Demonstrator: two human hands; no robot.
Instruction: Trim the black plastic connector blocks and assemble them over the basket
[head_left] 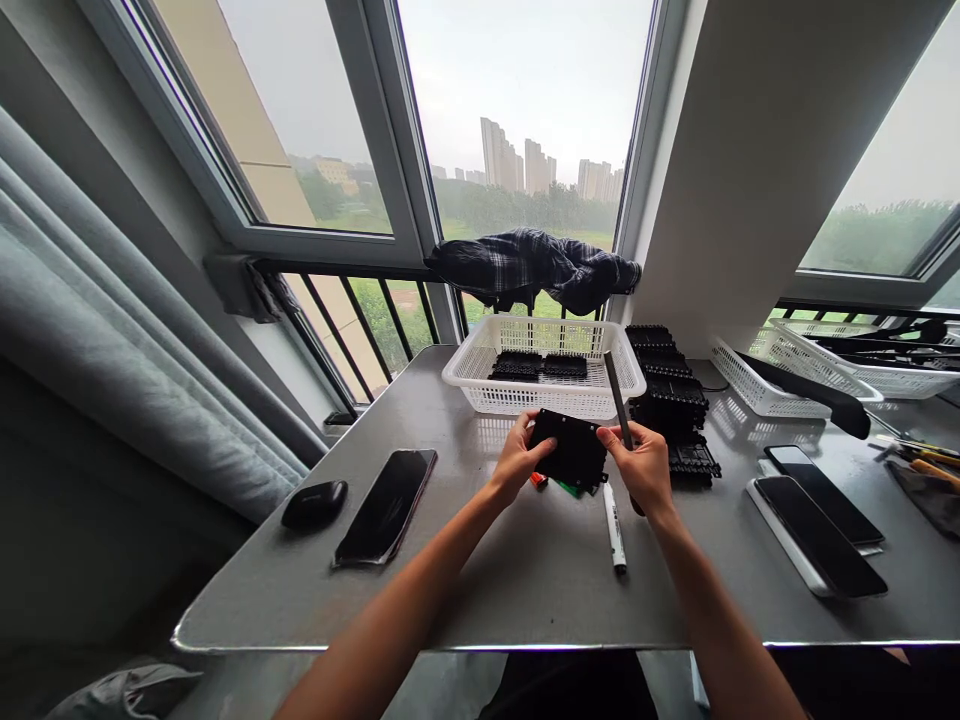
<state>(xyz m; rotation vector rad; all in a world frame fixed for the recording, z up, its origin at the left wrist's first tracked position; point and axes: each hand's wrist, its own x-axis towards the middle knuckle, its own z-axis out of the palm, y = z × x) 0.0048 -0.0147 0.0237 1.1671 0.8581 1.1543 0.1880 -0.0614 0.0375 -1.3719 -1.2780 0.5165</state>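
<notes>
Black plate [570, 455]: here it is, between the two hands, on the near side of the basket, broad face towards the wearer; its long axis seems to run across, hand to hand, dipping to the right.
Left hand [517, 458]: closed on the plate's left edge, thumb laid over the face.
Right hand [641, 462]: thumb and finger at the upper right corner, and this same hand has the rod too. Both hands are touching the plate, so neither is nearer.
Dark rod [616, 385]: just right of the plate, gripped, running lengthwise away from the wearer, far end leaning slightly left.
White marker [615, 535]: on the table [525, 610], near side, cap or tip hard to tell.
Red and green bits: peeking out under the plate's lower edge, mostly hidden.
White basket [476, 400]: straight beyond the plate, black parts [517, 365] lying inside.
Black stack [667, 395]: beyond the right hand, beside the basket.
</notes>
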